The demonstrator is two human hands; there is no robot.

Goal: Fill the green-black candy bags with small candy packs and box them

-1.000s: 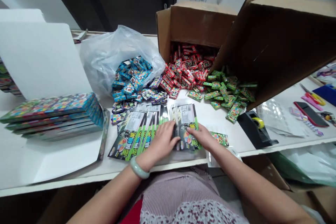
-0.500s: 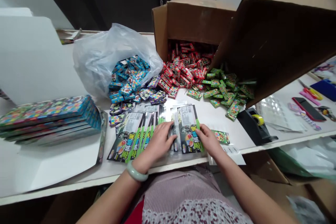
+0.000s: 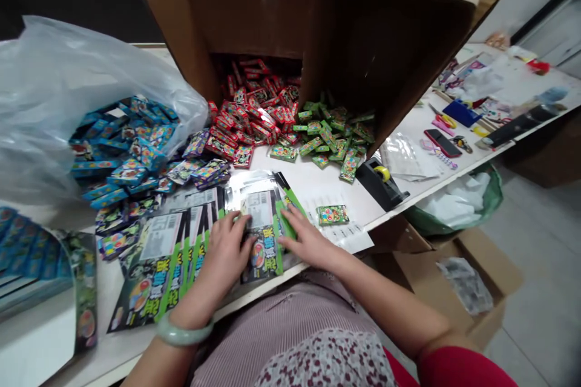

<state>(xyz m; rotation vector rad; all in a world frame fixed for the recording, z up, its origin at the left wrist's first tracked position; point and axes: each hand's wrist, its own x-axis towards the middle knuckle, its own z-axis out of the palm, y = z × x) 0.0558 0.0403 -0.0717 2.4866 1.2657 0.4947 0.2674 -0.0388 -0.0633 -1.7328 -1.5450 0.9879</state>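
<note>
Printed cards [image 3: 261, 236]: overlapping in a fanned row at the near edge of a white table [image 3: 313, 184].
Left hand [image 3: 227, 254]: fingers spread flat on the cards, not gripping; jade bangle [image 3: 184, 332] on the wrist.
Right hand [image 3: 308, 239]: fingers slightly apart, lying open against the rightmost card.
Far: red packets [image 3: 249, 121] and green packets [image 3: 327, 133] spill from a cardboard box [image 3: 245, 12].
Left: blue packets [image 3: 122, 145] beside a plastic bag [image 3: 68, 91].

The black display card [image 3: 249, 275] bears large yellow Chinese characters [image 3: 259, 248] along its length, one apparently 果 (the rest too skewed to read). Its white barcode label [image 3: 258, 208] is too small to read; the cards [image 3: 157, 272] left of it repeat this print.
</note>
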